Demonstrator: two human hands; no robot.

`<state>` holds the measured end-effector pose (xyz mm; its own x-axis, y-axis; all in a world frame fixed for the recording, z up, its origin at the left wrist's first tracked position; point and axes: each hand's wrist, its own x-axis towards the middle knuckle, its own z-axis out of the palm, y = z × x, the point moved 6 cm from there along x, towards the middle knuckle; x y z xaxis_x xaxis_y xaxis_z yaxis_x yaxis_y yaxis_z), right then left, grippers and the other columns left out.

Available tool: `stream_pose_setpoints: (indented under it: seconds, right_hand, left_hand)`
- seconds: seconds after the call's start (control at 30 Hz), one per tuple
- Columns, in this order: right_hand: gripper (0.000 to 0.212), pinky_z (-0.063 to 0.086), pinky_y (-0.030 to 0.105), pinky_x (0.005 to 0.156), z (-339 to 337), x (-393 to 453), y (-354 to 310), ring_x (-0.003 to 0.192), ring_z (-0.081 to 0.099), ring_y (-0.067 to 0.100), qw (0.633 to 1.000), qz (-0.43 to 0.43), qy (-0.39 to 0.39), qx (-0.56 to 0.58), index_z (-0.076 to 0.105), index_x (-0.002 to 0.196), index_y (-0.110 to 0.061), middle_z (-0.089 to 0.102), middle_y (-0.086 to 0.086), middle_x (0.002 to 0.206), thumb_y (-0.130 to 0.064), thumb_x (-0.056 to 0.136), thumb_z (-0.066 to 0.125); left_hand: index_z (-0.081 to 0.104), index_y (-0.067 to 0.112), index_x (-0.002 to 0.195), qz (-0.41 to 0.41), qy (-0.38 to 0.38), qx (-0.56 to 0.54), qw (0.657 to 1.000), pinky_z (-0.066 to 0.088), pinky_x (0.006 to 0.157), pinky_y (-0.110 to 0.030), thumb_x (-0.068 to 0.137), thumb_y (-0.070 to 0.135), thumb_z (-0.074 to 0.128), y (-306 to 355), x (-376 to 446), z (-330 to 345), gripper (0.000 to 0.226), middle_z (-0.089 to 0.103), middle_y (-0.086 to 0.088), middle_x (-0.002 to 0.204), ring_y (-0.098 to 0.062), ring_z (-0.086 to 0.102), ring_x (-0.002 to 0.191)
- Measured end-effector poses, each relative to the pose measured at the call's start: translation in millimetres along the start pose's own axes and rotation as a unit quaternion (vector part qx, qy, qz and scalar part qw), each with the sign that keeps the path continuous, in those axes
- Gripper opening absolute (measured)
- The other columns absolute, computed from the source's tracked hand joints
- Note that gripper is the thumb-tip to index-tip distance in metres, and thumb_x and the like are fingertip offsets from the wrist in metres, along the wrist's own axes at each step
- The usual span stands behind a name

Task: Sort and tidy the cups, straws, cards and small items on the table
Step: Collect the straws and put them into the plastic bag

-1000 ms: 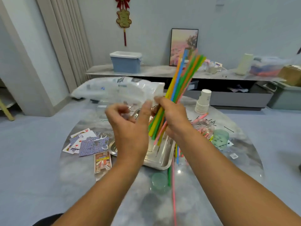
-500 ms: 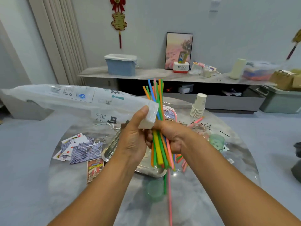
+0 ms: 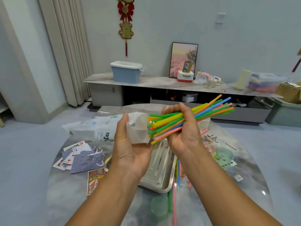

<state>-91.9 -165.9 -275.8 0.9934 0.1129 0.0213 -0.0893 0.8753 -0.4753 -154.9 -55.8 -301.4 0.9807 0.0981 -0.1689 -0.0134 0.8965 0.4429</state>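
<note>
My right hand [image 3: 182, 128] grips a bundle of coloured straws [image 3: 210, 110], lying nearly level, their near ends pointing at the mouth of a clear plastic bag [image 3: 97, 129]. My left hand [image 3: 128, 147] holds that bag's open end, thumb on top. Both hands hover above a steel tray [image 3: 161, 180] on the round marble table [image 3: 65, 185]. Loose straws [image 3: 178, 170] lie right of the tray, and a pink one [image 3: 174, 204] reaches toward the front edge. Playing cards [image 3: 81, 158] are scattered at the left, with a card box [image 3: 95, 180] in front of them.
A green lid [image 3: 158, 205] sits near the table's front. A green cup [image 3: 224, 156] and a glass item stand at the right, a stack of paper cups [image 3: 204, 123] behind my right hand. A sideboard with a blue bin [image 3: 126, 72] runs along the back wall.
The straw bundle swung from upright to nearly level, its near ends now at the bag mouth. The bag moved from stretched out leftward to lower, closer to the table.
</note>
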Motion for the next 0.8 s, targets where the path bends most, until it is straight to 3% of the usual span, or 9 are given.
stream_pose_setpoints:
  seconds: [0.07,0.13,0.23,0.3,0.4,0.5,0.67,0.8]
  right_hand:
    - [0.035,0.062,0.032,0.072,2,1,2,0.067,0.07,0.021,1.0,-0.006,-0.007,0.005,0.063,0.06,-0.009,0.063,0.005,0.064,-0.015,0.094,0.059]
    - [0.031,0.063,0.033,0.077,2,1,3,0.067,0.071,0.021,1.0,0.002,-0.009,0.011,0.063,0.059,-0.008,0.063,0.005,0.063,-0.013,0.089,0.061]
    - [0.029,0.06,0.036,0.087,2,1,9,0.068,0.07,0.022,1.0,0.025,-0.002,0.007,0.062,0.063,-0.008,0.063,0.005,0.062,-0.014,0.091,0.062]
    - [0.027,0.062,0.036,0.081,1,2,12,0.065,0.07,0.021,1.0,0.024,0.002,-0.011,0.06,0.066,-0.008,0.063,0.005,0.062,-0.015,0.092,0.06]
    - [0.024,0.062,0.033,0.071,1,2,19,0.062,0.068,0.021,0.999,0.028,-0.005,-0.022,0.057,0.069,-0.009,0.06,0.005,0.062,-0.015,0.092,0.059]
    - [0.024,0.061,0.032,0.076,-1,1,28,0.068,0.067,0.022,0.999,0.027,-0.003,-0.035,0.059,0.069,-0.01,0.061,0.006,0.065,-0.016,0.091,0.06]
    - [0.037,0.056,0.034,0.073,-6,3,25,0.072,0.062,0.021,0.999,-0.014,0.023,-0.033,0.064,0.058,-0.015,0.064,0.004,0.065,-0.018,0.095,0.056]
    - [0.027,0.052,0.041,0.091,-10,3,23,0.072,0.063,0.021,0.998,-0.011,0.063,-0.006,0.058,0.07,-0.013,0.063,0.005,0.068,-0.021,0.096,0.057]
  left_hand:
    - [0.064,0.013,0.12,0.011,0.019,0.009,1.0,0.052,0.092,-0.046,0.089,0.048,0.064,0,1,-3,0.047,0.071,-0.018,0.114,-0.033,0.07,0.101]
    - [0.063,0.012,0.12,0.021,0.047,0.01,0.999,0.053,0.084,-0.043,0.09,0.046,0.065,1,2,-8,0.046,0.071,-0.017,0.104,-0.029,0.069,0.088]
    - [0.061,0.01,0.129,0.035,0.082,-0.027,0.996,0.05,0.103,-0.051,0.09,0.041,0.068,6,6,-15,0.051,0.071,-0.018,0.105,-0.03,0.068,0.097]
    - [0.059,0.008,0.135,0.052,0.099,-0.052,0.992,0.047,0.107,-0.051,0.091,0.04,0.068,9,9,-17,0.055,0.068,-0.018,0.11,-0.031,0.065,0.105]
    - [0.059,0.005,0.135,0.056,0.098,-0.072,0.991,0.046,0.108,-0.052,0.094,0.043,0.064,8,14,-17,0.056,0.068,-0.016,0.116,-0.031,0.064,0.111]
    - [0.065,0.003,0.12,0.002,0.055,-0.068,0.996,0.05,0.102,-0.055,0.093,0.047,0.063,-3,13,-11,0.052,0.071,-0.026,0.115,-0.04,0.068,0.11]
    - [0.065,0.002,0.11,-0.008,0.07,-0.054,0.996,0.051,0.101,-0.057,0.089,0.036,0.068,-14,5,-12,0.04,0.073,-0.028,0.105,-0.042,0.071,0.102]
    - [0.065,0.006,0.111,-0.007,0.082,-0.074,0.994,0.049,0.101,-0.061,0.089,0.032,0.068,-15,5,-14,0.035,0.072,-0.027,0.11,-0.043,0.069,0.108]
